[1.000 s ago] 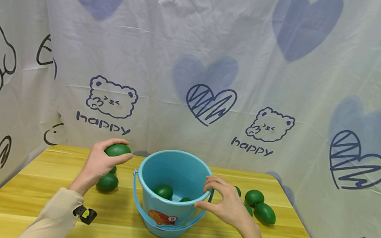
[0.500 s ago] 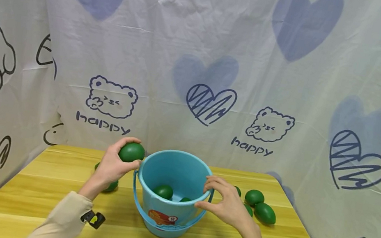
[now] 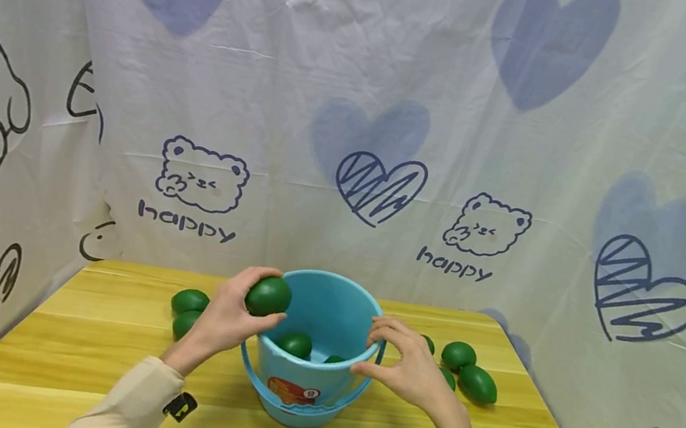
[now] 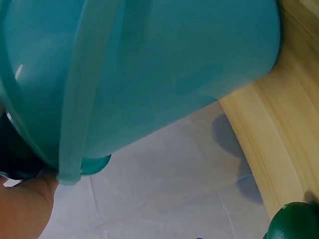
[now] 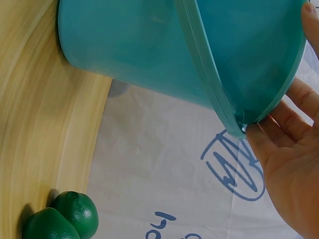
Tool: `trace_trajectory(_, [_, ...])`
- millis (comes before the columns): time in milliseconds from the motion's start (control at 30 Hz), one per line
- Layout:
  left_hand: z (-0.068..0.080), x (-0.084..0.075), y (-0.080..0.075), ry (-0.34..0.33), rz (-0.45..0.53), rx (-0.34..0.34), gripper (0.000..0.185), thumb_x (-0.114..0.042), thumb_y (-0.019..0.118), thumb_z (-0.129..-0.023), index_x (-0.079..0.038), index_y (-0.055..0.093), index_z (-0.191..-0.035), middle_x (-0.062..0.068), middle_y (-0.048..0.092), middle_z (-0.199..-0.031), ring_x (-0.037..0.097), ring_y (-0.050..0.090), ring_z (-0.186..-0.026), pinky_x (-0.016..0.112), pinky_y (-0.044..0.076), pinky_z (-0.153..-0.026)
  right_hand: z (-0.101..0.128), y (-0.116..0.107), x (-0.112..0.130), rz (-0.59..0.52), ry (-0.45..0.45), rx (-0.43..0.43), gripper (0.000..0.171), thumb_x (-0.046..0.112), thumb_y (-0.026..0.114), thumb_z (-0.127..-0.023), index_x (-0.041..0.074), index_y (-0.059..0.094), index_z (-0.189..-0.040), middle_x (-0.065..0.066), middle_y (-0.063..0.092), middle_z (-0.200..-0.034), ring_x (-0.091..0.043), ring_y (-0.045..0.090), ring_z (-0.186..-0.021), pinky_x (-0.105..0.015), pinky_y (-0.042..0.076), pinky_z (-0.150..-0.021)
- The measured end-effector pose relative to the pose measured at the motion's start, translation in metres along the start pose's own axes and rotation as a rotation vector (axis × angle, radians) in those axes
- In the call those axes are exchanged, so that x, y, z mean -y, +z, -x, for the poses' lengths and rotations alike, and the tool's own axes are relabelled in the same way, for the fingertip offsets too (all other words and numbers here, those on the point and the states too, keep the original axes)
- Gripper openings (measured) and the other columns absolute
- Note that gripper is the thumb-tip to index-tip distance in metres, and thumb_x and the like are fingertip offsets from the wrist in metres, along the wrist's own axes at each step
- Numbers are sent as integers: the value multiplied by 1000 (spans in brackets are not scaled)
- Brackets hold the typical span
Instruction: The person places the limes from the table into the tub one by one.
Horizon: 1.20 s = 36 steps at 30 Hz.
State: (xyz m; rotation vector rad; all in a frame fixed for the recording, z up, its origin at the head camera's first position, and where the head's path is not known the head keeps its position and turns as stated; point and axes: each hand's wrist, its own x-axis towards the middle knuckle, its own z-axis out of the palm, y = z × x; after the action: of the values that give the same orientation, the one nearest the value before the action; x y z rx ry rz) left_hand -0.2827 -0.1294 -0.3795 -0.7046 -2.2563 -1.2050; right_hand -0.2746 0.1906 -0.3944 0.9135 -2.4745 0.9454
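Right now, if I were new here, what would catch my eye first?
Probably the blue bucket at the middle of the wooden table, its right rim gripped by the right hand. At its left rim, the left hand holds a green fruit; more green fruits lie on both sides. Behind hangs a white cloth printed with hearts and bears.

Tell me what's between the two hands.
The bucket, as the head view shows: the right hand holds its rim, and the left hand holds a green fruit at the opposite side. Two more green fruits show inside.
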Motion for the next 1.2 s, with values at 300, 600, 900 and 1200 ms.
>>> trace_trajectory(300, [0, -2, 6, -20, -76, 75, 66, -23, 84, -78, -13, 55, -136, 8, 62, -128, 23, 63, -98, 35, 55, -77, 1, 0, 0, -5, 11, -1, 37, 49, 82, -73, 21, 66, -91, -5, 66, -122, -24, 54, -128, -50, 48, -104])
trace_trajectory(600, [-1, -2, 4, -85, -52, 162, 61, -34, 82, -80, -22, 57, -134, 5, 63, -125, 21, 62, -94, 34, 54, -75, 1, 1, 0, -1, 8, 0, 41, 49, 82, -73, 16, 67, -92, -6, 65, -123, -24, 54, -128, -51, 48, -104])
trace_trajectory(900, [-2, -1, 2, -95, -11, 203, 59, -37, 83, -78, -22, 60, -130, 2, 62, -128, 27, 61, -109, 48, 54, -91, -1, 1, 2, -11, 14, -2, 41, 49, 82, -73, 16, 68, -93, -6, 65, -124, -25, 54, -129, -52, 47, -105])
trace_trajectory(1200, [-1, -1, 3, -92, 9, 222, 49, -36, 83, -79, -21, 65, -123, -2, 63, -126, 28, 58, -115, 53, 50, -97, 1, 2, 2, -9, 1, -18, 32, 47, 83, -73, 29, 63, -90, -5, 65, -124, -25, 55, -127, -51, 48, -103])
